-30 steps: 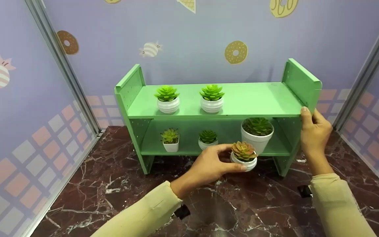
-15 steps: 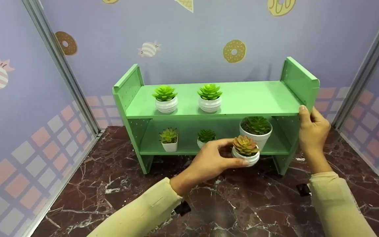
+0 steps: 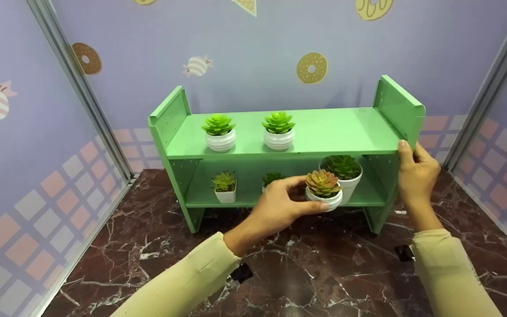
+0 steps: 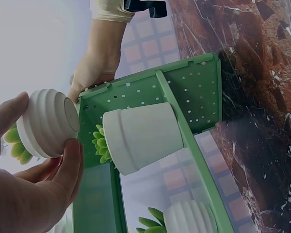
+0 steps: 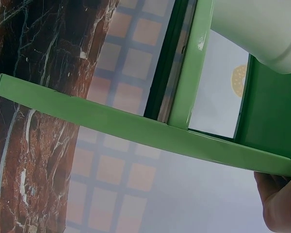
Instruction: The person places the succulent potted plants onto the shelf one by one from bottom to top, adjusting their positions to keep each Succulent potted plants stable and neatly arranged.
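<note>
My left hand (image 3: pixel 282 200) grips a small ribbed white pot holding a reddish-green succulent (image 3: pixel 323 184), raised in front of the shelf's lower board. In the left wrist view the fingers and thumb wrap the white pot (image 4: pixel 47 123). My right hand (image 3: pixel 418 176) holds the right side panel of the green shelf (image 3: pixel 346 130), thumb on its front edge just below the top board. Behind the held plant, a larger white pot with a dark green succulent (image 3: pixel 343 169) stands on the lower board, partly covered.
Two bright green succulents, the left one (image 3: pixel 219 131) and the right one (image 3: pixel 278 130), stand on the top board. Below are a square-potted succulent (image 3: pixel 225 187) and a dark green one (image 3: pixel 272 178), half hidden by my left hand. The shelf stands on a dark marbled tabletop (image 3: pixel 280 281).
My left hand has lifted the potted succulent upward, now overlapping more of the large pot. The right hand keeps its hold on the side panel. The view has shifted slightly.
</note>
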A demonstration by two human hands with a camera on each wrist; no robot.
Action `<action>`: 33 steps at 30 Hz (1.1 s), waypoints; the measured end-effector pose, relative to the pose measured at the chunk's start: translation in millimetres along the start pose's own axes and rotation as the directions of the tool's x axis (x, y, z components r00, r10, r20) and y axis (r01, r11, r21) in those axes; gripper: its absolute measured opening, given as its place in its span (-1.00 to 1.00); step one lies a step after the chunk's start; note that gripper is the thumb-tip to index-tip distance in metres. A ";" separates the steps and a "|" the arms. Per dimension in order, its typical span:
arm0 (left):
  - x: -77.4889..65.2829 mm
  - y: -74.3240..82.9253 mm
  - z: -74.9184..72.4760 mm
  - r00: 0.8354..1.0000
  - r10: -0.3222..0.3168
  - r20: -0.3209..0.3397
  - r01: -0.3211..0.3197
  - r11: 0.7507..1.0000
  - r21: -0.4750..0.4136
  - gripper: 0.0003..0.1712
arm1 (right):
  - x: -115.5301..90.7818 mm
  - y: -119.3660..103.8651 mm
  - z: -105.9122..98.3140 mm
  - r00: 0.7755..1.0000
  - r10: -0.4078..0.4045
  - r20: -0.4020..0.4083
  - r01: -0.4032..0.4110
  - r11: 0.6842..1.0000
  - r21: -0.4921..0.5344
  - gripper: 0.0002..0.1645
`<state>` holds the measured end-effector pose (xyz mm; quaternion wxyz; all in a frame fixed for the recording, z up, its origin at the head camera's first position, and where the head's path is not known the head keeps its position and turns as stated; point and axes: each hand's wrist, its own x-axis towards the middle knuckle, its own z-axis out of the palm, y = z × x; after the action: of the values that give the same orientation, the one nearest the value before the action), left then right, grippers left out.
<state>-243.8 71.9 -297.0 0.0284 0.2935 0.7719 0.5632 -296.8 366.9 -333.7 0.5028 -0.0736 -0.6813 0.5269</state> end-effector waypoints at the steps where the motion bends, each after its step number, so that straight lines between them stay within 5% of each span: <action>1: 0.7 0.8 0.0 1.000 0.005 0.001 -0.005 1.000 0.004 -0.22 | 0.2 -0.2 -0.2 1.000 0.004 -0.001 -0.004 1.000 -0.002 -0.69; 21: 12.2 18.1 -1.3 0.999 0.036 0.025 -0.034 0.998 -0.060 -0.31 | 2.2 0.6 -0.4 0.999 0.049 -0.003 -0.049 0.999 0.004 -0.69; 33: 15.2 33.9 -2.3 0.997 0.078 0.023 -0.076 0.994 -0.081 -0.45 | 0.3 -3.2 -1.3 1.000 0.009 0.002 -0.009 1.000 -0.015 -0.68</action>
<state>-242.9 83.9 -261.8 0.0283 0.3290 0.7365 0.5904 -294.6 366.5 -331.1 0.4993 -0.0799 -0.6853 0.5241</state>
